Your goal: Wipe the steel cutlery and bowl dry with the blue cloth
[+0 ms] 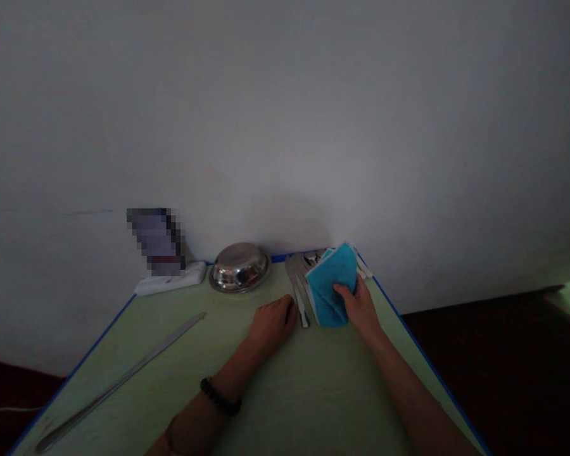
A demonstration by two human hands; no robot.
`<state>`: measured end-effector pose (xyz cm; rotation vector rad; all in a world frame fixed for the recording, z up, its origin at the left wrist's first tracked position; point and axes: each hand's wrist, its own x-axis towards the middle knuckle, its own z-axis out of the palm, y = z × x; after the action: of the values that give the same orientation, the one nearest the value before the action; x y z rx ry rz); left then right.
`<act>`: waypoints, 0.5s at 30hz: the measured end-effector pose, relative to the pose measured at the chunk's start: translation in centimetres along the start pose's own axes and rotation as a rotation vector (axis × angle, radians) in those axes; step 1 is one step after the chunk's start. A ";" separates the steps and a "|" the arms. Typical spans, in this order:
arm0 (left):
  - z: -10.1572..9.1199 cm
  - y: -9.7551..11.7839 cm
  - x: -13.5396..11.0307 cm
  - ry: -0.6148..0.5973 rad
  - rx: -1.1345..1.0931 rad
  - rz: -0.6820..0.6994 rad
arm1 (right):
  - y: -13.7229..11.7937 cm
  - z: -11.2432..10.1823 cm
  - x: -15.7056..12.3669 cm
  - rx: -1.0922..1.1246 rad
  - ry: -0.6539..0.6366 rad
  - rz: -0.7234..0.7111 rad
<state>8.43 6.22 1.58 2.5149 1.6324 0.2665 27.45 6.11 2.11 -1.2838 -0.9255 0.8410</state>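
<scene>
My right hand (363,310) grips a folded blue cloth (331,291) with a pale edge, thumb across its front face. The cloth stands up off the table and covers part of the cutlery behind it. Just left of it, knives (300,304) lie side by side, handles toward me. A spoon (311,258) shows at the back. My left hand (273,323) rests on the table in a loose fist beside the knives, a dark bead bracelet on its wrist. Its fingers curl under, and nothing shows in them.
An upturned shiny metal bowl (240,267) sits by the wall. Left of it, a blurred-out screen (156,237) stands on a white base (171,282). A long thin metal strip (123,377) lies across the left of the green table (308,392). The wall (285,126) rises behind.
</scene>
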 end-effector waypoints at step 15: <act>-5.7 -15.5 -12.0 0.194 0.159 -0.198 | -0.1 7.9 -6.4 0.773 -0.554 0.658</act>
<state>-11.36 1.63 3.03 2.4785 2.0372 0.3831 17.62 3.48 2.03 -0.6500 -0.4658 1.9157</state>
